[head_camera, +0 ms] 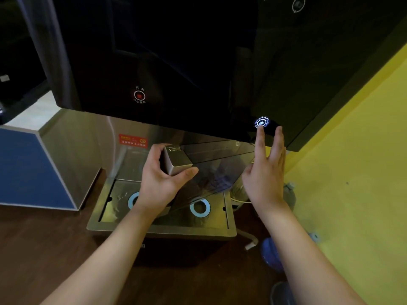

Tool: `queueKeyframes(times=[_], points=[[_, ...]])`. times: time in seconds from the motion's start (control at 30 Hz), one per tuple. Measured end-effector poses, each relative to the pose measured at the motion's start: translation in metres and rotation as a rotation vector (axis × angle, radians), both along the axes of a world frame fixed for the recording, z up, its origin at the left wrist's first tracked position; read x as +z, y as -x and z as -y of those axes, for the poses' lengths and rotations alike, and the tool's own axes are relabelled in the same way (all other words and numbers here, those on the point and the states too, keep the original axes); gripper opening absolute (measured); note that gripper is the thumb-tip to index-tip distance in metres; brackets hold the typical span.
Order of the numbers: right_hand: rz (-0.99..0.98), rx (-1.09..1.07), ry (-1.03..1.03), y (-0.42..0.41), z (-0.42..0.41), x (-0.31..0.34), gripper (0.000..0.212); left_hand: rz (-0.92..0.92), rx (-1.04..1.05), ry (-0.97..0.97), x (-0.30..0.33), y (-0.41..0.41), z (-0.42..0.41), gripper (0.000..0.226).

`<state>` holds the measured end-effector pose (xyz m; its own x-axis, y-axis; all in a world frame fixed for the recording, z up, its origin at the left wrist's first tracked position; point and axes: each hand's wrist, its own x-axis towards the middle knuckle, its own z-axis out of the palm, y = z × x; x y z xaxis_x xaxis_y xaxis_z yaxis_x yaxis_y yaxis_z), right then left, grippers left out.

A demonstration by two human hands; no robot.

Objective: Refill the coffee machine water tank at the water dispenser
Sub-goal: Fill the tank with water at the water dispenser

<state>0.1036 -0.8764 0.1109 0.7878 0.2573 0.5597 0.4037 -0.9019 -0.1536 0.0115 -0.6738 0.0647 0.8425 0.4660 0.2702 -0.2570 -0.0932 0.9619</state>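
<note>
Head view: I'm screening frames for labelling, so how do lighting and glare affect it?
Head view: dim overall; the dispenser's black panel is glossy with faint reflections; the lit blue button glows brightly; the clear tank is hard to outline; wide-angle bending at edges.

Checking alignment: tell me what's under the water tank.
Under the water tank lies the steel drip tray with one blue ring; the left hand hides the tray between the rings.

A steel drip tray (158,230) with two blue rings (200,208) juts over the dark wooden floor (44,249).
</note>
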Motion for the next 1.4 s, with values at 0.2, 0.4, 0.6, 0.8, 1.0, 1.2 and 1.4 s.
queueKeyframes(times=[0.2, 0.4, 0.6, 0.8, 1.0, 1.2, 1.4], points=[[0.002, 0.018, -0.031, 0.001, 0.002, 0.005, 0.093, 0.007, 0.008, -0.008, 0.000, -0.001, 0.001, 0.062], [0.014, 0.019, -0.032, -0.001, 0.001, 0.004, 0.091, 0.000, 0.024, -0.015, 0.000, -0.003, -0.001, 0.062], [0.040, 0.011, -0.025, -0.003, 0.000, 0.001, 0.092, -0.025, 0.015, 0.003, -0.005, -0.009, -0.004, 0.069], [0.058, 0.018, -0.040, -0.005, -0.002, -0.002, 0.093, -0.021, 0.017, -0.013, -0.002, -0.009, -0.003, 0.065], [0.065, 0.009, -0.045, -0.005, -0.005, -0.004, 0.093, -0.024, 0.022, -0.036, 0.002, -0.009, -0.004, 0.066], [0.061, 0.014, -0.054, -0.006, -0.006, -0.004, 0.094, -0.021, 0.004, -0.015, 0.002, -0.010, -0.006, 0.068], [0.061, 0.008, -0.045, -0.006, -0.006, -0.005, 0.094, -0.029, -0.012, 0.004, 0.000, -0.014, -0.007, 0.070]])
